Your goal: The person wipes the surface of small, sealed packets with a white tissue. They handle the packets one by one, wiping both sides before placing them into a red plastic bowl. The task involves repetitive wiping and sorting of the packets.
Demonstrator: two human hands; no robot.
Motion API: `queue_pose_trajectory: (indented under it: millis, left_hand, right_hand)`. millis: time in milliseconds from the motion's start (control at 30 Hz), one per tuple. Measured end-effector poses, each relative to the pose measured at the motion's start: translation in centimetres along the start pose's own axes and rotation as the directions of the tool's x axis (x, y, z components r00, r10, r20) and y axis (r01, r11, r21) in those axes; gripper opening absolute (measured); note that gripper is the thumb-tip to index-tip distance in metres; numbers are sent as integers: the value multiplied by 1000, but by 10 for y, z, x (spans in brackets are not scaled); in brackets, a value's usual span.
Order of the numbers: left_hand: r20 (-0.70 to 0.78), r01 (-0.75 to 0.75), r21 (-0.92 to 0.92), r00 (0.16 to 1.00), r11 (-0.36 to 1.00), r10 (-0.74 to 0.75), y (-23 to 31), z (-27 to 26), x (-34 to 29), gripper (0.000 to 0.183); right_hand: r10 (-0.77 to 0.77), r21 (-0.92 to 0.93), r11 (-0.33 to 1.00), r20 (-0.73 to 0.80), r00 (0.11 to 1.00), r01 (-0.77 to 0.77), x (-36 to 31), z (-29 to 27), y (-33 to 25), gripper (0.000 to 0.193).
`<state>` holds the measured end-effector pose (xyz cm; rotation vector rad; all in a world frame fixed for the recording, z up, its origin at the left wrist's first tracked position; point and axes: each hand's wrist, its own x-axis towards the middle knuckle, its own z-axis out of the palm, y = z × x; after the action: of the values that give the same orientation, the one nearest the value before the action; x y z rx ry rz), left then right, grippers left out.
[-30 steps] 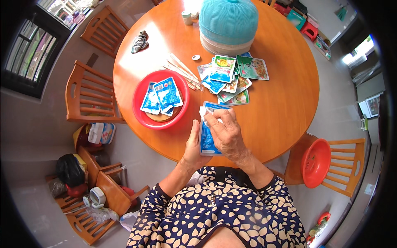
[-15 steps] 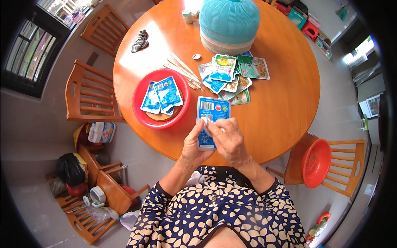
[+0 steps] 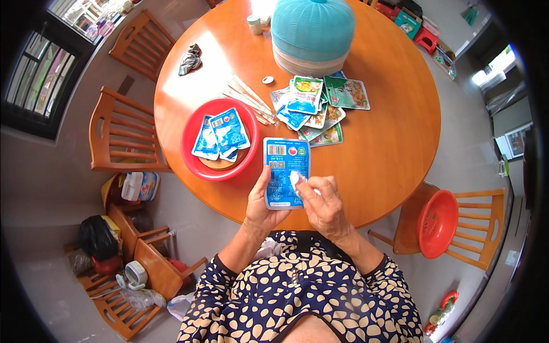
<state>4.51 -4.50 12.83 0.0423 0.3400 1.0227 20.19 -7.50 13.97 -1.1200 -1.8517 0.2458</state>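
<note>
My left hand [image 3: 263, 201] grips a blue flat food packet [image 3: 280, 178] by its lower left side, thumb on top. The packet's printed face, with a barcode and small codes, is turned up toward me near the table's front edge. A crumpled white tissue [image 3: 296, 179] is pinched in my right hand [image 3: 325, 210], its tip against or just over the packet's right half. To the left, a red basin [image 3: 189, 155] holds several similar blue packets [image 3: 230, 129]. Beyond my hands lies a pile of green, white and blue food packets [image 3: 306, 94].
A turquoise domed cover [image 3: 313, 30] stands at the back of the round wooden table [image 3: 377, 166]. Several chopsticks [image 3: 247, 97], a small white lid [image 3: 267, 80], a small jar [image 3: 254, 25] and a dark crumpled bag [image 3: 190, 59] lie around. A red bowl [image 3: 438, 223] rests on a chair at right.
My right hand has moved right and slightly down with the tissue, uncovering more of the packet's face. My left hand and the packet have shifted slightly left.
</note>
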Motion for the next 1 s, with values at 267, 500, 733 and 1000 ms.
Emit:
queue_pose_trajectory:
  millis: [267,500,733,1000]
  left_hand:
    - [-11,5,-8,1000,1000,-5,-5,2,-1,46]
    - [-8,-76,-34,997,997,75,-1,3,4,47]
    - [51,-32,-72,998,997,36,-1,-15,10,49]
    - [-41,0,35,999,999,1,-11,3,2,43]
  right_hand:
    - [84,-44,995,-113,990,-89,24,1,29,32]
    - [134,-55,990,30,991,-132,15,-3,14,30]
    - [-13,-1,1000,223,975,14,-13,-13,-17,23]
    - [71,-114,991,58,996,-64,14,-9,5,34]
